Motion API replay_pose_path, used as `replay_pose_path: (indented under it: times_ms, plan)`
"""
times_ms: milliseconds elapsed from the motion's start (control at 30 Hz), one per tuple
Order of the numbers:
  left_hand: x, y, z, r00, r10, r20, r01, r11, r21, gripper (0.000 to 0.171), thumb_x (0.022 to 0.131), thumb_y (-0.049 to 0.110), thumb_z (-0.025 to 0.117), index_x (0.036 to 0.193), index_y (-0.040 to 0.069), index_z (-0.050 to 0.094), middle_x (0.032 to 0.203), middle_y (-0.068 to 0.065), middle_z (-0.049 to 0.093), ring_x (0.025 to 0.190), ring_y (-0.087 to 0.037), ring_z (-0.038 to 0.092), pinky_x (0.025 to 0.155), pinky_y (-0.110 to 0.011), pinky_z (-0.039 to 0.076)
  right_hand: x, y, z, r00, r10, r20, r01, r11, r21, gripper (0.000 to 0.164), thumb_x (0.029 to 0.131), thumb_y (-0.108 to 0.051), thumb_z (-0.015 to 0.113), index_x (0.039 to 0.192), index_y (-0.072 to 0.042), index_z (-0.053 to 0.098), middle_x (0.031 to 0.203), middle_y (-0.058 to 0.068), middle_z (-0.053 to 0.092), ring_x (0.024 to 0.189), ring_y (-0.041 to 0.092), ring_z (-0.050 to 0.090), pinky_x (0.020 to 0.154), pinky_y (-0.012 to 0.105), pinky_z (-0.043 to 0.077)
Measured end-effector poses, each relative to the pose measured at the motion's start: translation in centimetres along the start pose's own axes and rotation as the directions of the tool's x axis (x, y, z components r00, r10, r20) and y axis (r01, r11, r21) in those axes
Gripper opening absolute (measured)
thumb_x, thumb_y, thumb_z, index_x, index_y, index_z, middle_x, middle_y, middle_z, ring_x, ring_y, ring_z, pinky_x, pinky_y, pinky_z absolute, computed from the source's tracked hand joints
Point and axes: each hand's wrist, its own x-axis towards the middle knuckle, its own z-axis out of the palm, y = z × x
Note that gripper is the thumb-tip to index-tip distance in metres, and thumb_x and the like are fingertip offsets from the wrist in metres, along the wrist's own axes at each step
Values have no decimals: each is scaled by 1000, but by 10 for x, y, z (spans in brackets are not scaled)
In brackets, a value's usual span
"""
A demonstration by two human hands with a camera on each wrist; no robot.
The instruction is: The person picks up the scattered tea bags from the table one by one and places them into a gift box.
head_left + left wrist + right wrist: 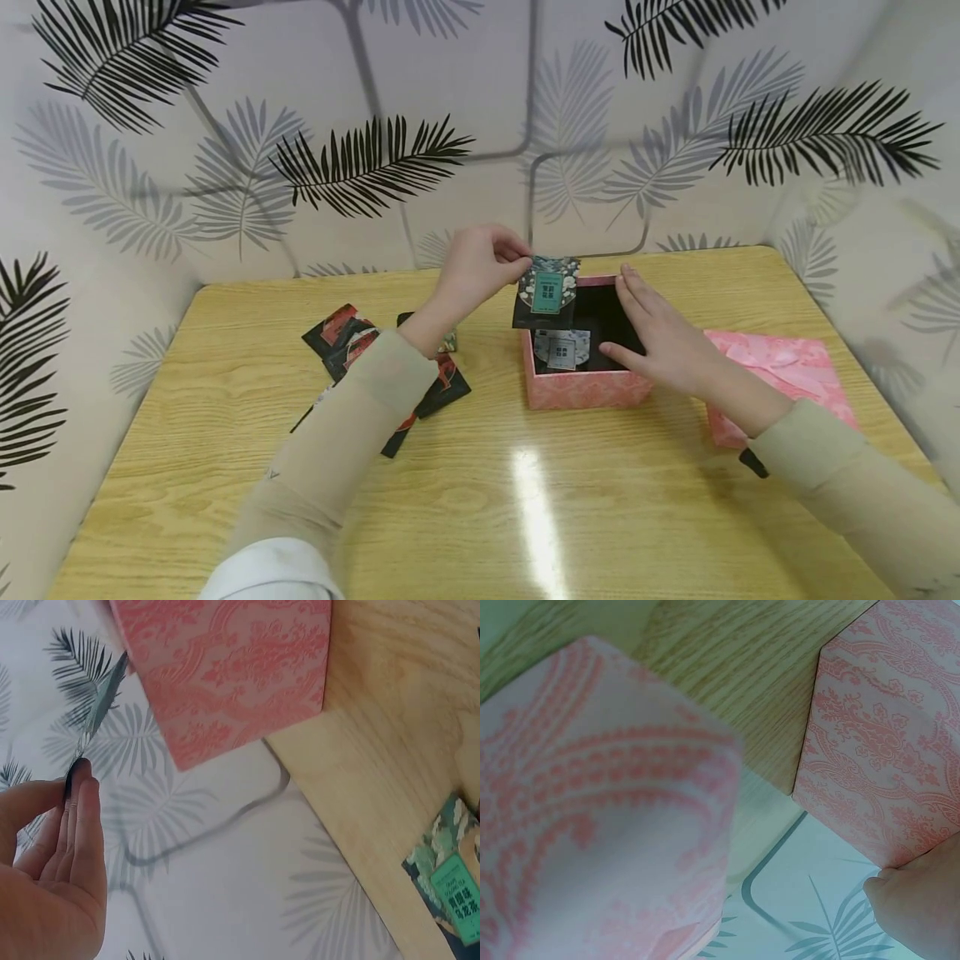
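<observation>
My left hand (483,262) pinches a dark tea packet (547,292) with a green label by its upper left corner. The packet hangs over the left side of an open pink patterned box (588,392); in the left wrist view it shows edge-on. Inside the black-lined box lies another packet (562,352) with a pale label. My right hand (663,342) rests on the box's right wall, fingers straight along the rim and thumb stretched over the opening. In the right wrist view, part of that hand (922,900) touches the box side (877,735).
Left of the box, several dark packets (442,387) with red and other prints lie in a loose pile, partly hidden by my left sleeve. A pink lid (795,375) lies on the wooden table (465,508) at right, a small black piece (753,462) beside it. Leaf-patterned cloth stands behind.
</observation>
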Motion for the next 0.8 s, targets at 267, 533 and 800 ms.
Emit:
replay_pose_path:
  times_ms: [267, 533, 800]
  plan:
    - [0, 3, 24, 999, 18, 40, -20, 999, 31, 4, 86, 14, 68, 89, 14, 72, 84, 2, 69, 75, -7, 63, 66, -19, 51, 1, 0, 1, 1000, -4, -11, 5, 1000, 21, 92, 91, -52, 54, 151, -6, 3, 159, 5, -8, 146, 25, 2, 115, 49, 18]
    - [1, 2, 42, 995, -3, 97, -2, 999, 54, 5, 87, 19, 68, 89, 16, 72, 87, 3, 68, 78, -7, 62, 69, -19, 52, 1, 2, 2, 1000, -8, -7, 8, 1000, 25, 92, 91, -53, 53, 151, -8, -1, 158, 4, -10, 146, 26, 2, 115, 50, 19]
    - [0, 0, 51, 987, -9, 158, -12, 992, 128, 4, 86, 19, 70, 87, 16, 73, 85, 4, 69, 77, -7, 63, 69, -19, 51, 1, 3, 3, 1000, -8, -9, 8, 1000, 30, 92, 91, -51, 54, 151, -8, -1, 158, 3, -10, 146, 26, 2, 115, 50, 19]
